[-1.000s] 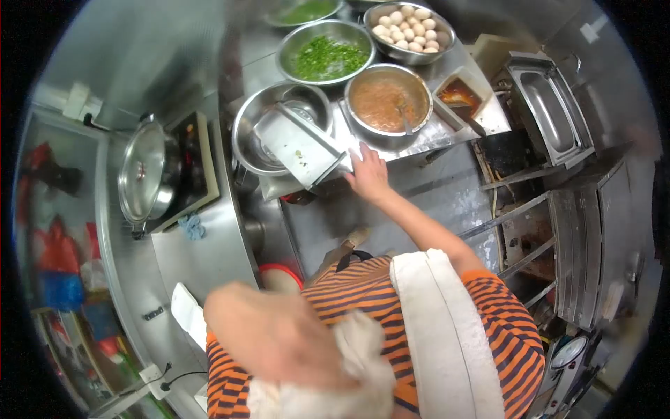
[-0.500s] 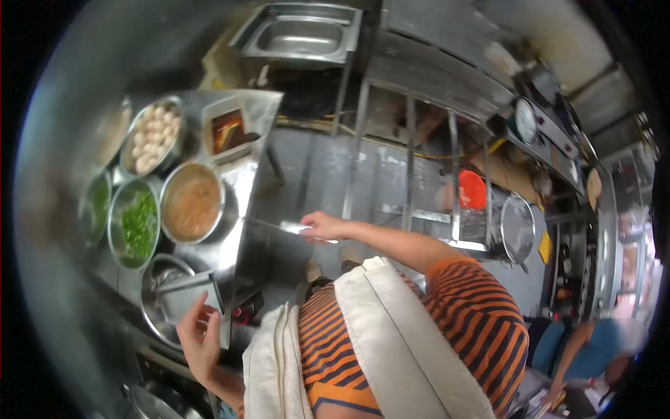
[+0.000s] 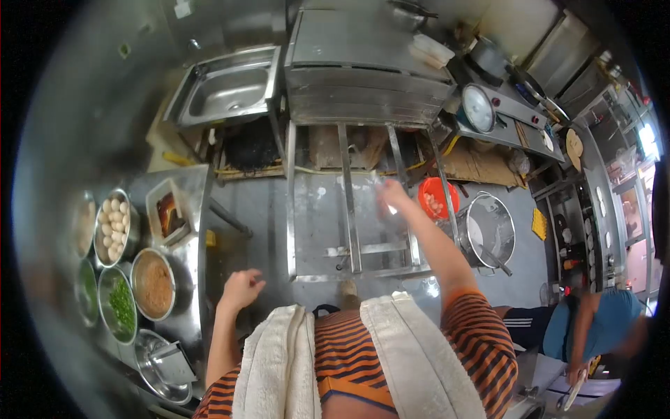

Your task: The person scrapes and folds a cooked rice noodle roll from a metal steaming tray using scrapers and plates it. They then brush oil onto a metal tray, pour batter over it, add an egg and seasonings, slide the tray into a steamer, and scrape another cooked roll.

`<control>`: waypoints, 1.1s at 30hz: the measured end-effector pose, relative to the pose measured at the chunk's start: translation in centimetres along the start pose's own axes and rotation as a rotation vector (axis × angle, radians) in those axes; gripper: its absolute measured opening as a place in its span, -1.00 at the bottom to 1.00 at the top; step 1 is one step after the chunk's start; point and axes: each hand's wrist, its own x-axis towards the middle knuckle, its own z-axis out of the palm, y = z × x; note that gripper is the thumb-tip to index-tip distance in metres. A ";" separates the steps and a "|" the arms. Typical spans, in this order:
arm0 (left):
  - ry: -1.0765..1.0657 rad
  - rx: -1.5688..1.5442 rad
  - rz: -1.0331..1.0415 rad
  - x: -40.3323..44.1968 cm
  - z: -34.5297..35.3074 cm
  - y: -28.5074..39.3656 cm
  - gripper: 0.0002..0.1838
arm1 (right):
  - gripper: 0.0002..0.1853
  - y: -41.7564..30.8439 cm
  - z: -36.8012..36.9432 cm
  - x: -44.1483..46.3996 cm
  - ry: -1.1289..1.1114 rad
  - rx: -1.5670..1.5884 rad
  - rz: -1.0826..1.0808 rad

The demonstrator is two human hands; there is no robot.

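Note:
My right hand (image 3: pixel 392 194), blurred by motion, is over the bare steel frame (image 3: pixel 351 209) with its fingers closed on a white-handled tool (image 3: pixel 393 209); the rest of the tool is smeared. Just right of the steel table (image 3: pixel 199 230), my left hand (image 3: pixel 242 288) holds nothing, fingers loosely bent and slightly apart. On that table stand a bowl of eggs (image 3: pixel 112 227), a bowl of chopped greens (image 3: pixel 121 307), a bowl of brown mixture (image 3: pixel 153 285) and a square tub of dark sauce (image 3: pixel 169 211). A flat metal piece (image 3: pixel 174 363) rests across an empty-looking steel bowl (image 3: pixel 150 384).
Beyond the frame are a steel sink (image 3: pixel 227 94) and a counter (image 3: pixel 356 42). A red bucket (image 3: pixel 440 197) with pale round things and a large steel pot (image 3: pixel 488 230) stand on the right. Another person (image 3: pixel 590 325) in blue works at lower right.
My right hand has moved forward and right, away from the steel table. My left hand has left the flat metal piece and its fingers have bent. The view has swung right.

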 end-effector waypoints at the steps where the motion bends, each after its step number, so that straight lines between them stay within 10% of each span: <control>1: -0.050 0.036 -0.070 0.7 1.8 -0.7 -0.70 | -0.71 0.1 -1.5 2.2 0.083 0.023 -0.061; 16: -0.193 -0.414 -0.996 -20.2 16.6 -8.2 -0.73 | -0.65 -4.3 0.5 22.2 0.086 0.311 0.006; 33: -0.106 -0.428 -0.779 -14.7 16.3 -6.8 -0.73 | -0.77 -0.5 -3.4 20.0 0.506 -0.543 -0.025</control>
